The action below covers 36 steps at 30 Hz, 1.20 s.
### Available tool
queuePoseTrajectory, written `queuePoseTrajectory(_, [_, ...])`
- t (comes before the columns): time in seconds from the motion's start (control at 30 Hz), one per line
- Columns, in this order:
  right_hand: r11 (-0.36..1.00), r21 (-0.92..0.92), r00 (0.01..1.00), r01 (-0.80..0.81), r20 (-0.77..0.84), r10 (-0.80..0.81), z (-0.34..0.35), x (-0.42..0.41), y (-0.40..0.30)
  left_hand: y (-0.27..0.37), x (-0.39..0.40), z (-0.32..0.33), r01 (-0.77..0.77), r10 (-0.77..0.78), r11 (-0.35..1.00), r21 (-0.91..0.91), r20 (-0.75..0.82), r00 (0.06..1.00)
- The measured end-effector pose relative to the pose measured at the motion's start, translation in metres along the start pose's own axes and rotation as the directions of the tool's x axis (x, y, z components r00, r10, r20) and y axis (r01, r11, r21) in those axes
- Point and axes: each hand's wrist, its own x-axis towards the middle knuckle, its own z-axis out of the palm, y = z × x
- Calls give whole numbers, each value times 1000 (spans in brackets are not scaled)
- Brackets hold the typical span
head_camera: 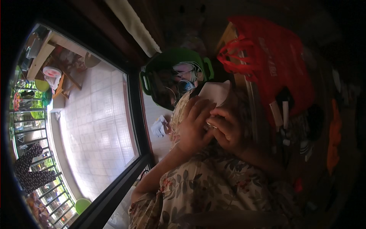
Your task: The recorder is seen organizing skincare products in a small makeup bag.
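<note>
A pale piece [216, 91], cloth or soft sheet, lies over my lap, with one corner lifted towards the right. My left hand [196, 123] rests on its near part, fingers bent over it and the thumb tucked towards the other hand. Close against it, my right hand [228, 127] has curled fingers pinched together at the piece's near edge. Whatever those fingertips hold is hidden. A small shiny metal bit [211, 125], perhaps a ring, shows at the right hand's fingers. Under both hands is patterned floral clothing [200, 183].
A green two-handled basket [177, 51] with cables and small items stands ahead. A red bag [283, 57] hangs or lies at right by a wooden edge. A dark-framed glass pane [134, 114] stands on the left, a tiled floor [97, 114] beyond it. A crumpled cloth [160, 126] lies on the floor.
</note>
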Motion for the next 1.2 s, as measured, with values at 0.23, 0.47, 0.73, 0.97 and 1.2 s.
queuePoseTrajectory(0.23, [999,-48,1000,-13,28,14,19,6,5,-20,-10,-2,3,-6,995,-98,-33,999])
queuePoseTrajectory(0.47, [988,-137,997,-77,-39,72,37,10,19,-27,-6,-8,24,-27,998,-60,-39,999])
queuePoseTrajectory(0.73, [997,6,995,-74,-59,74,38,26,23,-36,-5,-7,16,-21,998,-62,-88,996])
queuePoseTrajectory(0.97, [997,-29,998,-69,4,69,37,24,17,-34,-2,-2,99,-93,995,24,-163,982])
queuePoseTrajectory(1.2, [993,-85,996,-82,-47,78,41,21,28,-36,1,1,101,-90,993,57,-177,980])
